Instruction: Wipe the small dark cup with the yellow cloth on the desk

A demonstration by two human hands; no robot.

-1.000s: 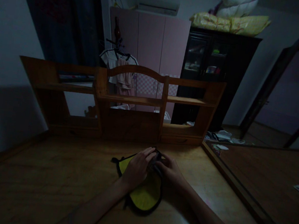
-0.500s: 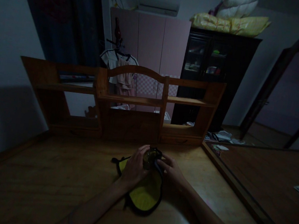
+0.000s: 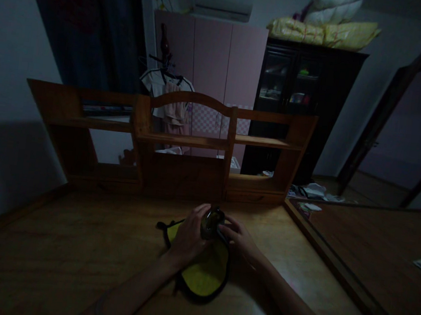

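My left hand point(image 3: 191, 235) is wrapped round the side of a small, round, shiny dark glass cup point(image 3: 211, 221), its mouth facing up towards me. A yellow-green cloth point(image 3: 206, 272) with black edging hangs below the cup and reaches down to the table, partly under my left hand and wrist. At the cup's right rim, my right hand point(image 3: 238, 238) pinches the cloth's dark edge between thumb and fingers. The cloth's upper part is hidden behind the cup and my left hand.
A wooden tabletop point(image 3: 103, 246) spreads beneath my hands. Along its far side stands a wooden shelf unit point(image 3: 182, 141) with open compartments and small drawers. A raised wooden edge point(image 3: 321, 249) runs down the right side. Wardrobes and hanging clothes stand beyond.
The cup has turned slightly in my hands, and its dark opening shows more plainly now. My right hand has shifted a little left at the rim.
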